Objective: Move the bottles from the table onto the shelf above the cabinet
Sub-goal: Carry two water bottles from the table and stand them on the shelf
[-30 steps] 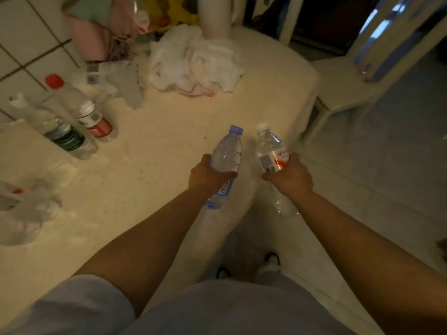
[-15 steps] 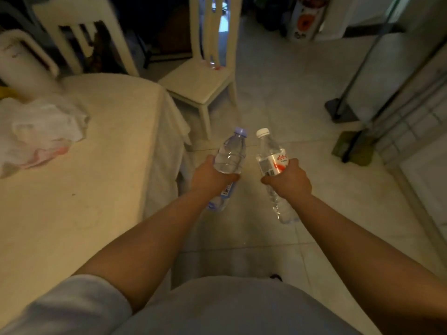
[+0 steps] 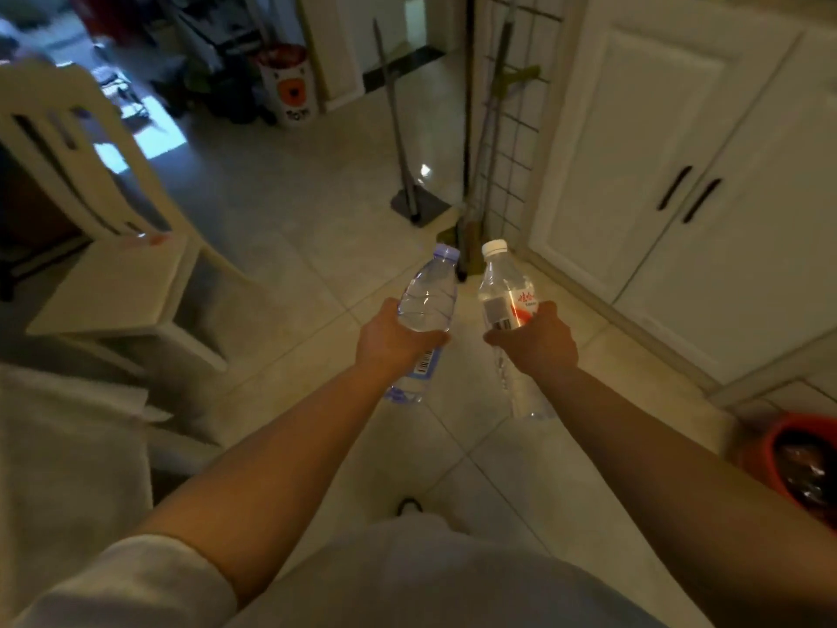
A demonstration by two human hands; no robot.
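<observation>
The left hand [image 3: 393,338], just left of the frame's centre, is wrapped round the middle of the blue-cap bottle [image 3: 423,310], fingers curled under it and thumb over the top. The right hand [image 3: 536,339], just right of centre, grasps the white-cap bottle [image 3: 505,301] the same way, at its red and white label. Both bottles lean with caps pointing up the frame and away from the person, and their bases stick out below the fists. That mid-body grasp looks chosen for carrying: it balances each bottle and, judging from the task, leaves the base free to be stood on a surface. The two bottles are near each other but apart, so neither knocks the other.

Each bottle passes straight through its hand, held out over the tiled floor [image 3: 290,206] at the frame's middle, not resting on anything. One bottle per hand likely halves the trips.

Outward, the white cabinet [image 3: 670,142] with dark handles fills the upper right; the shelf above it is out of view. Long-handled tools [image 3: 403,142] lean at upper centre beside it. A chair [image 3: 104,283] stands at the left, a cloth-covered edge [image 3: 68,446] shows at lower left, and a red tub [image 3: 770,446] sits at lower right.
</observation>
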